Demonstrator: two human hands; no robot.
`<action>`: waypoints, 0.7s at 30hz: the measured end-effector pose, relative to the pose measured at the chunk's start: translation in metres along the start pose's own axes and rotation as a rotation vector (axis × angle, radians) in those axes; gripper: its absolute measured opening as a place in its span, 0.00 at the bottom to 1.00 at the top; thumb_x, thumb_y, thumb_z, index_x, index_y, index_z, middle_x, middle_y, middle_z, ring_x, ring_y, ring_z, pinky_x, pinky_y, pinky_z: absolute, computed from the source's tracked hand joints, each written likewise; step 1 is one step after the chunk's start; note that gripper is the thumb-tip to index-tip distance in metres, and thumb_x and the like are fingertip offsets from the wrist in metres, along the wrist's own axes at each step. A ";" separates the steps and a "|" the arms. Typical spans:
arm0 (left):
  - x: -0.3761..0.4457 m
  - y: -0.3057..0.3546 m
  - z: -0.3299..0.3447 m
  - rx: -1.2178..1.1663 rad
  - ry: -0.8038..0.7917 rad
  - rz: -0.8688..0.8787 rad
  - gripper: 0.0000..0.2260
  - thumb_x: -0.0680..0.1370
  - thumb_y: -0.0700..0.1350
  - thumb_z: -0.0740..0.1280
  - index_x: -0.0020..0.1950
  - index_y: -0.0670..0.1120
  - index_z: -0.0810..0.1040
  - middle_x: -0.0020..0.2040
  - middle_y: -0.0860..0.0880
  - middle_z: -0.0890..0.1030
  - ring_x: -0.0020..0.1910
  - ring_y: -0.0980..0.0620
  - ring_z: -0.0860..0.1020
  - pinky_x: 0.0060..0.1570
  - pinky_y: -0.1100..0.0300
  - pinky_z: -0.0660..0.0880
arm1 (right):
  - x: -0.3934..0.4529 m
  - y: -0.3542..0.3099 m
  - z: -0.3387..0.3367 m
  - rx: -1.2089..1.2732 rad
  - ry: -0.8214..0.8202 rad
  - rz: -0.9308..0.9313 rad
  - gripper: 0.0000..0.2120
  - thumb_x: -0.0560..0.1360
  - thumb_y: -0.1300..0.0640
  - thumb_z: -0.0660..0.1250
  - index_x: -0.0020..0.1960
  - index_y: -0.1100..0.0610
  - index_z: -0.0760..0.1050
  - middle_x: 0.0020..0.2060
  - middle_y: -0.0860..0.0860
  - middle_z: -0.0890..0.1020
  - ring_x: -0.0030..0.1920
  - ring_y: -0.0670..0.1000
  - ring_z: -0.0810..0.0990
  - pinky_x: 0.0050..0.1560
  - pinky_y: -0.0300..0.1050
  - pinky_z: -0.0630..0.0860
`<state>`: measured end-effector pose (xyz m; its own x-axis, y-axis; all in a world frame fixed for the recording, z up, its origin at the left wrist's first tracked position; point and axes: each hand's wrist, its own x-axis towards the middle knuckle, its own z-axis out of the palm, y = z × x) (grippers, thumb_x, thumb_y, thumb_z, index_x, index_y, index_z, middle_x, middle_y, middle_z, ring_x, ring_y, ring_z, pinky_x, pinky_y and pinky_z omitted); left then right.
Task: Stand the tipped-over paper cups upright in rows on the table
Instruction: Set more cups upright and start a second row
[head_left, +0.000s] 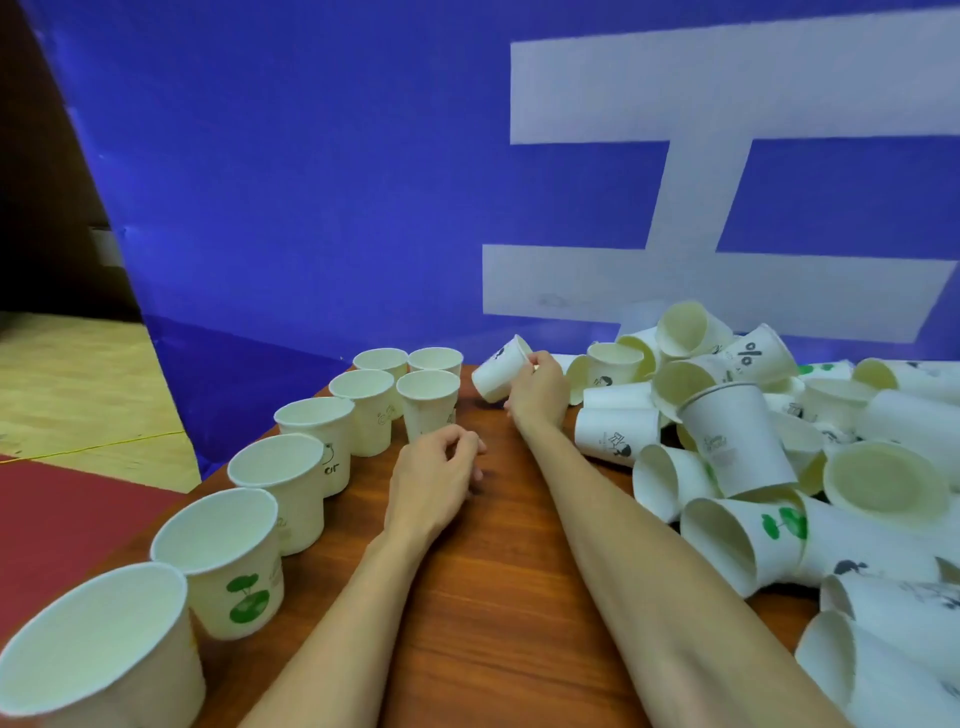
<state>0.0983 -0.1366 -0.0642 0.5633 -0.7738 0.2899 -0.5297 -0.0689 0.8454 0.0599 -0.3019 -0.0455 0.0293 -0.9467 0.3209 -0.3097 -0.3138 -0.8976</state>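
Now, along the left edge of the table (493, 597) a row (291, 478) of upright paper cups runs from near to far, seven in it. A second row (431, 387) has two cups at the far end, just beside the first. The left hand (434, 478) rests on the wood by that second row, fingers loosely curled, holding nothing. The right hand (537, 389) reaches further and grips a cup (500, 370), tilted, lifted near the second row's far end. On the right lies the pile (769, 452) of tipped cups against the blue backdrop (311, 182).
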 end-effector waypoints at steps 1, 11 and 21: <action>-0.001 0.000 0.000 0.002 -0.005 -0.006 0.14 0.81 0.53 0.58 0.41 0.53 0.80 0.33 0.52 0.82 0.29 0.57 0.78 0.38 0.58 0.75 | -0.005 -0.004 -0.010 -0.043 -0.009 -0.031 0.11 0.82 0.58 0.53 0.54 0.56 0.74 0.46 0.53 0.81 0.45 0.56 0.80 0.46 0.50 0.77; -0.011 0.004 -0.002 0.072 0.027 0.065 0.13 0.80 0.56 0.58 0.43 0.55 0.79 0.32 0.55 0.82 0.32 0.56 0.79 0.44 0.51 0.78 | -0.058 -0.014 -0.079 -0.352 -0.060 -0.271 0.09 0.81 0.57 0.53 0.49 0.57 0.71 0.42 0.50 0.71 0.41 0.56 0.72 0.40 0.46 0.65; -0.017 0.010 0.000 0.313 0.131 0.316 0.18 0.79 0.53 0.64 0.68 0.61 0.68 0.34 0.55 0.76 0.35 0.57 0.76 0.38 0.57 0.76 | -0.087 0.007 -0.087 -0.204 -0.186 -0.355 0.09 0.79 0.57 0.56 0.41 0.53 0.70 0.37 0.49 0.77 0.38 0.52 0.73 0.36 0.46 0.65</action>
<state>0.0834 -0.1242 -0.0612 0.4079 -0.7025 0.5832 -0.8429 -0.0443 0.5362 -0.0281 -0.2151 -0.0537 0.3319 -0.7858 0.5219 -0.4302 -0.6185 -0.6576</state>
